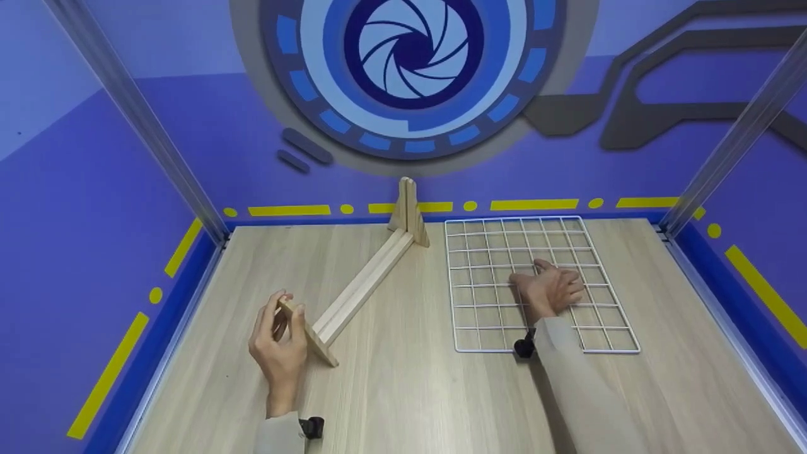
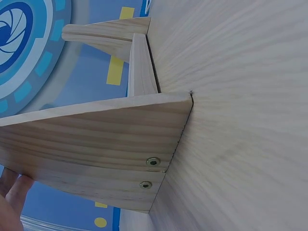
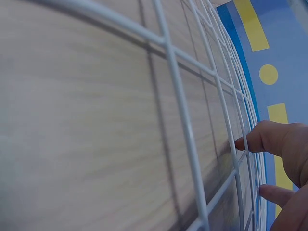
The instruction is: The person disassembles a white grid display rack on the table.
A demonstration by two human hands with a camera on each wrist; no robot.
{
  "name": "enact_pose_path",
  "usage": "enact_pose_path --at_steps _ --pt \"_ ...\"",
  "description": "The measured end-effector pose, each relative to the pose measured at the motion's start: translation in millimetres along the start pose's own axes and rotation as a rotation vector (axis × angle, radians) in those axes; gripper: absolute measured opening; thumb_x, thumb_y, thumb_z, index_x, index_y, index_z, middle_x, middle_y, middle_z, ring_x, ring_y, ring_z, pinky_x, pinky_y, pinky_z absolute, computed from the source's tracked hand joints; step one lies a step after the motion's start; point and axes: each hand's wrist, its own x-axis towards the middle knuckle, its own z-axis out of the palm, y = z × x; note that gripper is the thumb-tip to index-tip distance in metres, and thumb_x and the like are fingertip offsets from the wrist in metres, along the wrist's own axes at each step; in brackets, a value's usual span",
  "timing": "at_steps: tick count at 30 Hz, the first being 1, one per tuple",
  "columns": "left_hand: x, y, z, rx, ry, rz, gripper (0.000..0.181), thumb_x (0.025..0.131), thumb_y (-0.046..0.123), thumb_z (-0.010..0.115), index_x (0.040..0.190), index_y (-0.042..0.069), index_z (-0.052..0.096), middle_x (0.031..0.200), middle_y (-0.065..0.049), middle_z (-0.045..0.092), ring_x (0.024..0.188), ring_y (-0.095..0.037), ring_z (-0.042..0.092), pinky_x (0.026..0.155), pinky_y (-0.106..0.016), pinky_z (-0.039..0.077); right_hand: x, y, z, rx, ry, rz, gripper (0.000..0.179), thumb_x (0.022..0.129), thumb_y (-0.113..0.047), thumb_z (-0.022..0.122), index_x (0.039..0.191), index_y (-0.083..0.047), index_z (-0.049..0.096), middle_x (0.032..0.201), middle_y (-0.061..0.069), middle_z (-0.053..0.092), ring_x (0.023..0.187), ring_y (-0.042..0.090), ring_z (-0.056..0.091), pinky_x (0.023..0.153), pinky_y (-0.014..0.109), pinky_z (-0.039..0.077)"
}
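Observation:
A pale wooden stand [image 1: 369, 284] with two end boards joined by a pair of long rails stands on the left half of the table. My left hand [image 1: 277, 343] holds the top of its near end board [image 2: 110, 139], thumb on one side and fingers on the other. Two metal bolt heads show low on that board in the left wrist view. A white wire grid [image 1: 482, 306] lies on the right. On its right-middle part rests my right hand [image 1: 547, 290], fingers spread over the wires. The thumb and a finger touch the wires in the right wrist view.
The wood-grain table [image 1: 403, 403] is bounded by blue panels with yellow marks. At the back, the stand's far end board [image 1: 408, 211] rises close to the rear panel [image 1: 353, 183]. Metal posts [image 1: 151, 132] stand at the back corners.

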Motion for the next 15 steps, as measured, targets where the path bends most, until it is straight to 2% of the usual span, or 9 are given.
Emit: enact_pose_path --at_steps 6,11,15 --pt "0.2 0.7 0.4 0.000 -0.006 0.002 0.047 0.082 -0.014 0.083 0.127 -0.003 0.074 0.110 -0.018 0.078 0.100 -0.011 0.075 0.088 -0.015 0.061 -0.3 2.2 -0.6 -0.001 0.010 -0.017 0.074 0.067 -0.050 0.093 0.135 -0.026 0.074 0.139 0.035 0.045 0.121 0.051 0.040 0.100 0.060 0.032" --pt "0.5 3.6 0.4 0.019 -0.006 0.000 0.046 0.083 -0.014 0.083 0.127 -0.005 0.073 0.109 -0.019 0.078 0.099 -0.014 0.075 0.088 -0.015 0.061 -1.2 5.6 -0.2 0.020 0.007 -0.066 0.075 0.071 -0.044 0.091 0.140 -0.021 0.071 0.138 0.034 0.046 0.123 0.052 0.039 0.102 0.061 0.029" --pt "0.9 6.5 -0.1 0.016 -0.007 -0.011 0.045 0.084 -0.016 0.081 0.127 -0.006 0.072 0.109 -0.021 0.077 0.099 -0.009 0.074 0.089 -0.015 0.061 -1.8 9.7 1.1 0.068 0.006 -0.105 0.074 0.073 -0.039 0.089 0.141 -0.018 0.070 0.138 0.033 0.044 0.126 0.052 0.036 0.105 0.062 0.026"
